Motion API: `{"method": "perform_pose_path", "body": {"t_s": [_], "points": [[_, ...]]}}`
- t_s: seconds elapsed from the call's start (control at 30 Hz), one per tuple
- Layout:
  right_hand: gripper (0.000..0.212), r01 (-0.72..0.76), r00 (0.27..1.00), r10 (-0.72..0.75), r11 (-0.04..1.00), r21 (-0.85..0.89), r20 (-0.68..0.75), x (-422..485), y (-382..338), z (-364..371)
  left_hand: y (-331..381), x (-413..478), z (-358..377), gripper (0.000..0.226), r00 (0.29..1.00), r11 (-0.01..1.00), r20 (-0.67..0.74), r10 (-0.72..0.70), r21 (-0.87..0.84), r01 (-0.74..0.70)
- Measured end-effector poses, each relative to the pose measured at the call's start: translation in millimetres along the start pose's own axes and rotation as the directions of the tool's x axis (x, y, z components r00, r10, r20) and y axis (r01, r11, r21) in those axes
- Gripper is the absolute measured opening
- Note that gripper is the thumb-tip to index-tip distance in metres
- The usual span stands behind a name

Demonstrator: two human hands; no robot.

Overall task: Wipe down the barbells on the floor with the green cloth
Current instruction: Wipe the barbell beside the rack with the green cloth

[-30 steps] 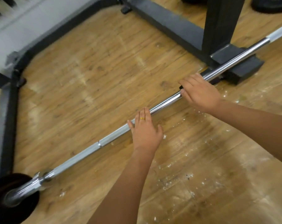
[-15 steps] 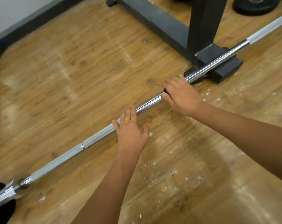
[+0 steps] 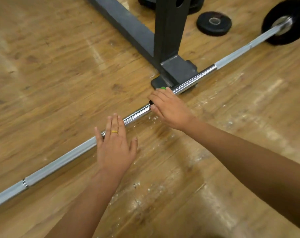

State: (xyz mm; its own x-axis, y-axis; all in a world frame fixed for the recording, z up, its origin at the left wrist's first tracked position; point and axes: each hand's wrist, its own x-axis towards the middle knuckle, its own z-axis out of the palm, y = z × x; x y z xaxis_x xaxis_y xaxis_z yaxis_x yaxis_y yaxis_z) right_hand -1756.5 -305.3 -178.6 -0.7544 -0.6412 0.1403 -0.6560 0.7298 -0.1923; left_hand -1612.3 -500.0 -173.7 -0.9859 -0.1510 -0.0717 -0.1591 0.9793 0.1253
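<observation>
A long chrome barbell [image 3: 63, 161] lies diagonally on the wooden floor, from lower left to a black plate [image 3: 286, 23] at the upper right. My left hand [image 3: 115, 146] rests flat on the bar near its middle, fingers straight, a gold ring on one finger. My right hand [image 3: 170, 107] wraps over the bar further right, its fingers curled round the green cloth [image 3: 162, 87]. Only a small green edge of the cloth shows above the knuckles; the rest is hidden under the hand.
A dark grey rack post and base beam [image 3: 170, 40] stand just behind the bar, with the foot [image 3: 178, 69] touching it. A loose black weight plate [image 3: 214, 23] lies on the floor at the upper right. White chalk dust speckles the floor [image 3: 137, 194] near me.
The view has swung to the right along the bar, bringing its right plate into sight and losing the left end. Both hands keep their hold on the bar, near the rack foot.
</observation>
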Motion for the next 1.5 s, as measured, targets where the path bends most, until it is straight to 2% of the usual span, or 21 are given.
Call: {"method": "perform_pose_path", "body": {"t_s": [0.1,0.13,0.27,0.33,0.43,0.47,0.57,0.63,0.73,0.83,1.0,1.07,1.13,1.2,1.33,1.43,1.5], "points": [[0.035,-0.139,0.987,0.142,0.989,0.050,-0.074,-8,3,-5,10,5,3,0.083,0.996,0.997,0.041,0.074,-0.036,-0.073],[0.035,-0.141,0.986,0.144,0.989,0.048,-0.083,-10,-3,-2,10,3,4,0.085,0.995,0.995,0.042,0.093,-0.037,-0.091],[0.042,0.060,0.997,-0.059,0.998,-0.028,0.049,-22,-2,0,14,-14,9,0.085,0.990,0.990,0.002,0.139,-0.003,-0.139],[0.040,-0.002,1.000,0.002,1.000,0.000,0.021,-26,9,-7,19,-20,10,0.088,0.990,0.990,-0.009,0.138,-0.014,-0.138],[0.033,-0.145,0.983,0.151,0.988,0.057,-0.105,-39,0,-4,24,-27,12,0.090,0.990,0.990,-0.010,0.143,0.000,-0.144],[0.034,-0.129,0.984,0.133,0.991,0.048,-0.115,-42,-5,1,25,-28,13,0.091,0.989,0.989,-0.010,0.146,0.009,-0.146],[0.038,-0.018,1.000,0.018,1.000,0.021,-0.025,-48,-1,0,27,-32,14,0.096,0.988,0.988,0.009,0.153,0.027,-0.153],[0.039,-0.069,0.998,0.069,0.997,0.022,-0.007,-49,12,-8,27,-34,14,0.096,0.986,0.985,0.027,0.166,0.039,-0.167],[0.039,-0.179,0.982,0.182,0.983,0.049,-0.055,-53,6,-9,27,-39,13,0.094,0.984,0.984,0.033,0.174,0.030,-0.175],[0.042,-0.073,0.997,0.074,0.996,0.045,-0.012,-59,0,-3,29,-43,13,0.093,0.983,0.983,0.036,0.181,0.016,-0.182],[0.040,-0.212,0.974,0.217,0.974,0.079,-0.058,-63,6,-13,37,-51,14,0.091,0.985,0.985,0.032,0.172,-0.028,-0.171],[0.041,-0.125,0.992,0.126,0.990,0.059,-0.010,-68,-1,-10,39,-53,15,0.090,0.984,0.984,0.032,0.177,-0.032,-0.176],[0.042,-0.028,0.998,0.025,0.998,0.062,0.055,-71,2,-12,39,-50,15,0.085,0.975,0.975,0.013,0.220,0.000,-0.220],[0.041,-0.011,0.996,0.006,0.998,0.056,0.089,-72,10,-18,40,-47,11,0.081,0.959,0.958,0.026,0.283,0.041,-0.284],[0.041,-0.050,0.998,0.047,0.997,0.064,0.041,-77,6,-15,43,-34,1,0.083,0.924,0.930,0.130,0.359,0.030,-0.366],[0.039,-0.066,0.998,0.068,0.994,0.092,-0.013,-82,3,-8,43,-28,-4,0.086,0.895,0.900,0.209,0.394,0.109,-0.422],[0.038,-0.066,0.997,0.069,0.993,0.097,-0.031,-83,4,-7,39,-23,-9,0.085,0.850,0.847,0.244,0.467,0.151,-0.509]]}}
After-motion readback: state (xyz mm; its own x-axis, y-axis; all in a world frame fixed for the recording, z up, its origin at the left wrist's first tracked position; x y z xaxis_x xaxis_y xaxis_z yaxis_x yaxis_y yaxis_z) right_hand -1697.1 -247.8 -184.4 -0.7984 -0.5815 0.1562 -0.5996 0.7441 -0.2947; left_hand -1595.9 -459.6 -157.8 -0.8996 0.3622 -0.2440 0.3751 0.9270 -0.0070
